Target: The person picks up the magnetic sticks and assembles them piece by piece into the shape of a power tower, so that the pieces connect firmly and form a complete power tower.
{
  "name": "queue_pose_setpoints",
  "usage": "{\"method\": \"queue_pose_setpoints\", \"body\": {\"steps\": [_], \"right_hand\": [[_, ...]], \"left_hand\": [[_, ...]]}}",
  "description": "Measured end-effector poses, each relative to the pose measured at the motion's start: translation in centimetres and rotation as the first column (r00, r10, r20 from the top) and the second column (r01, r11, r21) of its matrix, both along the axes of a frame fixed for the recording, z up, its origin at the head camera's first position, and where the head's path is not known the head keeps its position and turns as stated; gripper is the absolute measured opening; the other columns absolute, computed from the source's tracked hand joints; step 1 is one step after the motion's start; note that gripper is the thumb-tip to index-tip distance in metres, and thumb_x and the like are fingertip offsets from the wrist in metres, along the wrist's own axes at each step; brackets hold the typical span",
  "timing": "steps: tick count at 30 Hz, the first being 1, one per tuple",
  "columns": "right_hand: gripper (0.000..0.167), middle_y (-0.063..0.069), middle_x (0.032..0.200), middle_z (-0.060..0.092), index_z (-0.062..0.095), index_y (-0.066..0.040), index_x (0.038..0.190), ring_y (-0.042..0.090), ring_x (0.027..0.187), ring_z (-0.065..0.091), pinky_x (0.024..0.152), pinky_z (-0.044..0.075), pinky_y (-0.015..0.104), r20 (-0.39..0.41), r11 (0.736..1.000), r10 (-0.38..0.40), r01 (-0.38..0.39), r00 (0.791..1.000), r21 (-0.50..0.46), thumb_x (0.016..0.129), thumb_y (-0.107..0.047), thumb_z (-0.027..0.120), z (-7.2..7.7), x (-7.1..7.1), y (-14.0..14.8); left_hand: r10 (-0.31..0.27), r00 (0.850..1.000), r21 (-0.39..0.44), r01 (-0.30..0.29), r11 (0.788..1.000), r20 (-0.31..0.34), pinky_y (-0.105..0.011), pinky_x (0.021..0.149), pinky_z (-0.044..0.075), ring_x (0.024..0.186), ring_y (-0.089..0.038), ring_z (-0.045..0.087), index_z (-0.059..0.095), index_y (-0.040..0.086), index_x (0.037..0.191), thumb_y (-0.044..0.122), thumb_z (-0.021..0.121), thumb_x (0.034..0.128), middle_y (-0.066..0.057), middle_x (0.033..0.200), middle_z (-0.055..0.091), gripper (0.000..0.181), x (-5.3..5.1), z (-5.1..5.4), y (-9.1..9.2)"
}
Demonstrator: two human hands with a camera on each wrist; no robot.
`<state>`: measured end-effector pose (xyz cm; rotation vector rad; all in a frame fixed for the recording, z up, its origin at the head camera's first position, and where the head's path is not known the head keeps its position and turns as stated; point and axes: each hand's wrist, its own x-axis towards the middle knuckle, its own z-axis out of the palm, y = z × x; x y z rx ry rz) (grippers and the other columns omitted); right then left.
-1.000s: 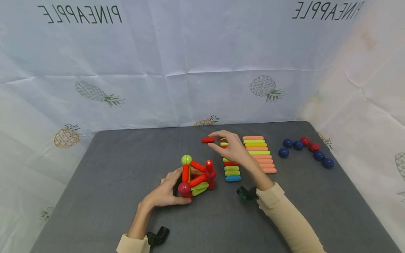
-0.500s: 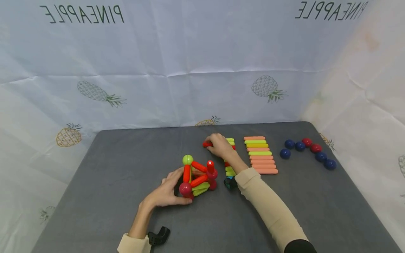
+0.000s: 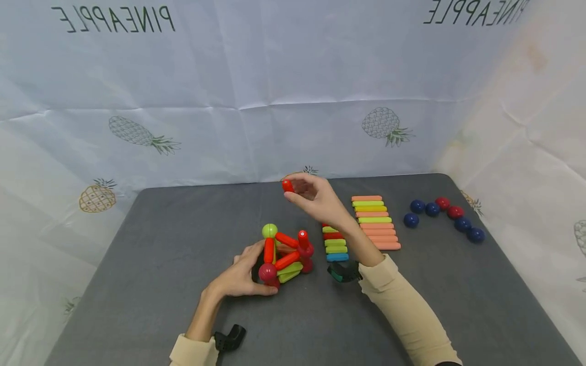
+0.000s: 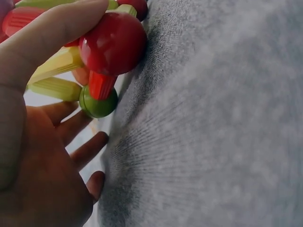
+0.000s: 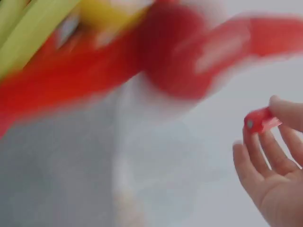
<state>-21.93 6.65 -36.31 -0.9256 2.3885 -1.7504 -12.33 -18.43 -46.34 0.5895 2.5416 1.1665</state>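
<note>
A structure of balls and rods stands on the table, with a red ball [image 3: 267,272], a green ball [image 3: 269,231] and a red rod [image 3: 287,261] among its parts. Around its left side curls my left hand [image 3: 242,272], the thumb against a lower red ball [image 4: 113,43] in the left wrist view. My right hand [image 3: 320,201] pinches a short red rod [image 3: 287,185] between thumb and fingertips, raised above the table behind the structure. The right wrist view shows the same red rod [image 5: 260,120] in the fingertips of my right hand [image 5: 277,179]; the structure looks blurred there.
Right of the structure lies a column of short rods [image 3: 336,243], partly hidden by my right arm. Beyond it is a column of longer rods [image 3: 377,226]. Blue balls [image 3: 411,220] and red balls [image 3: 442,203] lie at the table's right. A printed cloth [image 3: 274,76] hangs behind the table.
My right hand has reached the short red rod on the table, gripped it and lifted it, turning it end-on. My left hand stays at the structure.
</note>
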Motion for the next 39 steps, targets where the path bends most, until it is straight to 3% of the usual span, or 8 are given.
{"method": "queue_pose_setpoints", "body": {"steps": [3, 6, 10, 14, 21, 25, 34, 39], "right_hand": [[0.037, 0.015, 0.116, 0.067, 0.061, -0.002, 0.132, 0.021, 0.101, 0.069, 0.093, 0.058, 0.034, 0.064, 0.980, 0.122, -0.110, 0.990, -0.165, 0.097, -0.010, 0.070, 3.0, 2.6, -0.1], [0.039, 0.019, 0.112, 0.066, 0.060, 0.002, 0.130, 0.017, 0.099, 0.069, 0.091, 0.059, 0.033, 0.073, 0.949, 0.223, -0.199, 0.972, -0.245, 0.096, -0.012, 0.071, 4.4, 5.1, -0.6], [0.036, 0.025, 0.110, 0.065, 0.060, 0.006, 0.126, 0.015, 0.098, 0.068, 0.092, 0.059, 0.034, 0.046, 0.926, 0.282, -0.259, 0.958, -0.275, 0.093, -0.003, 0.070, 4.1, 7.5, -1.5], [0.032, 0.023, 0.109, 0.066, 0.062, 0.003, 0.121, 0.014, 0.096, 0.067, 0.088, 0.061, 0.034, 0.051, 0.939, 0.254, -0.234, 0.966, -0.251, 0.090, 0.005, 0.069, 2.9, 9.0, -2.1], [0.030, 0.013, 0.109, 0.071, 0.065, -0.004, 0.119, 0.013, 0.098, 0.070, 0.085, 0.062, 0.039, 0.012, 0.978, 0.154, -0.151, 0.988, -0.142, 0.090, -0.001, 0.073, 1.1, 9.5, -2.1], [0.030, 0.010, 0.110, 0.072, 0.066, -0.007, 0.118, 0.012, 0.098, 0.070, 0.079, 0.063, 0.041, -0.013, 0.988, 0.113, -0.113, 0.994, -0.108, 0.090, -0.003, 0.075, 0.6, 9.6, -1.7], [0.027, 0.009, 0.098, 0.071, 0.066, -0.010, 0.114, 0.009, 0.088, 0.069, 0.072, 0.062, 0.035, -0.007, 0.968, 0.224, -0.224, 0.975, -0.112, 0.090, -0.006, 0.077, -0.5, 10.4, -1.6], [0.025, 0.006, 0.094, 0.071, 0.066, -0.012, 0.109, 0.007, 0.086, 0.068, 0.079, 0.061, 0.034, -0.026, 0.970, 0.228, -0.229, 0.973, -0.076, 0.088, -0.007, 0.079, -1.2, 10.8, -1.5]], "left_hand": [[0.018, 1.000, -0.011, -0.018, 1.000, 0.015, -0.058, 0.101, 0.029, 0.147, -0.035, 0.032, 0.027, 0.016, 0.161, 0.051, 0.090, 0.0690, -0.011, 0.164, 0.034, 0.118, -0.1, 0.1, 0.2], [0.037, 0.999, -0.020, -0.037, 0.999, 0.017, -0.061, 0.103, 0.028, 0.147, -0.035, 0.030, 0.028, 0.020, 0.161, 0.053, 0.092, 0.0667, -0.009, 0.164, 0.033, 0.118, -0.1, 0.1, 0.5], [0.042, 0.999, -0.013, -0.042, 0.999, -0.015, -0.054, 0.097, 0.028, 0.140, -0.030, 0.035, 0.032, 0.028, 0.157, 0.054, 0.093, 0.0652, -0.002, 0.158, 0.039, 0.113, -0.2, -0.2, 0.8], [0.047, 0.998, 0.004, -0.047, 0.999, -0.035, -0.050, 0.095, 0.027, 0.138, -0.029, 0.035, 0.031, 0.028, 0.156, 0.054, 0.094, 0.0652, -0.001, 0.157, 0.039, 0.113, 0.0, -0.3, 0.9], [0.068, 0.998, -0.008, -0.068, 0.998, -0.014, -0.057, 0.101, 0.028, 0.143, -0.029, 0.032, 0.031, 0.023, 0.156, 0.055, 0.093, 0.0649, -0.001, 0.161, 0.035, 0.115, 0.2, 0.0, 0.9], [0.076, 0.997, -0.026, -0.076, 0.997, -0.002, -0.055, 0.101, 0.029, 0.143, -0.026, 0.033, 0.032, 0.022, 0.156, 0.057, 0.092, 0.0653, -0.001, 0.160, 0.036, 0.114, 0.3, 0.1, 0.9], [0.076, 0.997, -0.038, -0.077, 0.996, -0.018, -0.050, 0.097, 0.029, 0.139, -0.025, 0.035, 0.036, 0.020, 0.152, 0.056, 0.093, 0.0646, -0.002, 0.159, 0.037, 0.110, 0.2, 0.0, 1.0], [0.106, 0.994, -0.058, -0.107, 0.993, -0.022, -0.044, 0.094, 0.029, 0.136, -0.024, 0.037, 0.035, 0.019, 0.151, 0.059, 0.093, 0.0618, -0.003, 0.154, 0.040, 0.114, 0.3, -0.2, 1.2]]}}
